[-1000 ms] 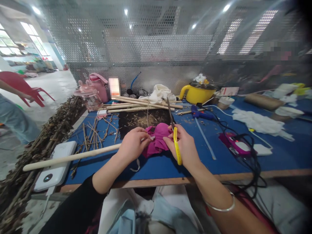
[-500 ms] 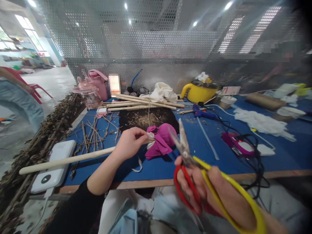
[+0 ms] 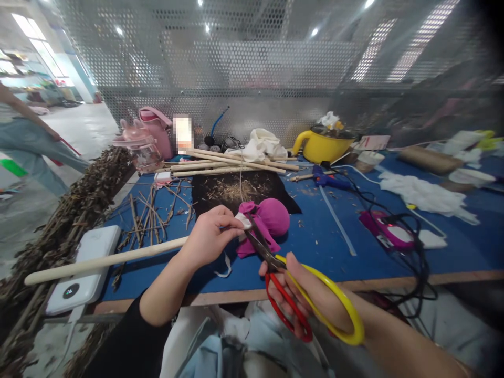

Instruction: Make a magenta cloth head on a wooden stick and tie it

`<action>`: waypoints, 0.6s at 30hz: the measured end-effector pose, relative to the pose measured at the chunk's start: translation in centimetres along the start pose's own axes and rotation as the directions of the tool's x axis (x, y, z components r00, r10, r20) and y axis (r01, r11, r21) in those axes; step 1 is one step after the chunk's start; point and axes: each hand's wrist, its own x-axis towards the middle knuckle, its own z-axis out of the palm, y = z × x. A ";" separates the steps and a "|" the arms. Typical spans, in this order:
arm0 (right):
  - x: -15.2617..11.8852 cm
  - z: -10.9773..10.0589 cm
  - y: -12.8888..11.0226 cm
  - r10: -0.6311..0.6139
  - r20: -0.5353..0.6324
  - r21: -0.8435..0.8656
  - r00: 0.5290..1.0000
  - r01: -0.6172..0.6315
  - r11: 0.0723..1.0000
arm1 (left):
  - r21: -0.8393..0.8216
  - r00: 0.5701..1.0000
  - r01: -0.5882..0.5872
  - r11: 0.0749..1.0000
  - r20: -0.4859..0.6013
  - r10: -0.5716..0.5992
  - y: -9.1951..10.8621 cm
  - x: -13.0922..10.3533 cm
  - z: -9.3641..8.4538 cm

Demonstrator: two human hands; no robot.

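My left hand point(image 3: 212, 231) is closed, thumb and fingers pinching a white cloth strip point(image 3: 243, 219) at the gathered neck of a round purple cloth bundle point(image 3: 273, 216). A pale wooden stick point(image 3: 106, 261) runs from the left and disappears behind this hand; whether the fingers also grip it is hidden. My right hand point(image 3: 311, 294) is closed around the scissors point(image 3: 289, 268), which have one red and one yellow handle loop. Their dark blades reach to the white strip, close to my left fingertips. A loose white scrap point(image 3: 224, 266) lies below the left hand.
Behind the bundle lies a black cloth point(image 3: 208, 194) with plant bits, and wooden sticks point(image 3: 236, 164). A yellow pot point(image 3: 325, 146), a blue glue gun point(image 3: 331, 179) and dark cables point(image 3: 413, 262) occupy the right. Twigs point(image 3: 149, 218) and a white power bank point(image 3: 84, 268) are left.
The scissors in my right hand have moved left and forward, from in front of the bundle to the white strip. My left hand keeps its pinch. A person at far left has shifted.
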 end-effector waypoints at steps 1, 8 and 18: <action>0.1 -0.1 -0.1 0.003 0.001 0.003 1.000 -0.003 1.000 | 0.002 1.000 0.002 1.000 0.004 -0.002 0.1 0.0 0.0; 1.0 0.5 -0.4 -0.062 -0.021 0.005 0.998 0.062 0.998 | -0.008 0.994 -0.068 0.998 0.085 0.069 0.4 -0.4 0.1; 0.7 1.1 -0.5 0.022 -0.086 0.057 0.996 -0.017 0.998 | -0.001 0.989 -0.086 0.996 0.124 0.086 0.2 -0.5 -0.1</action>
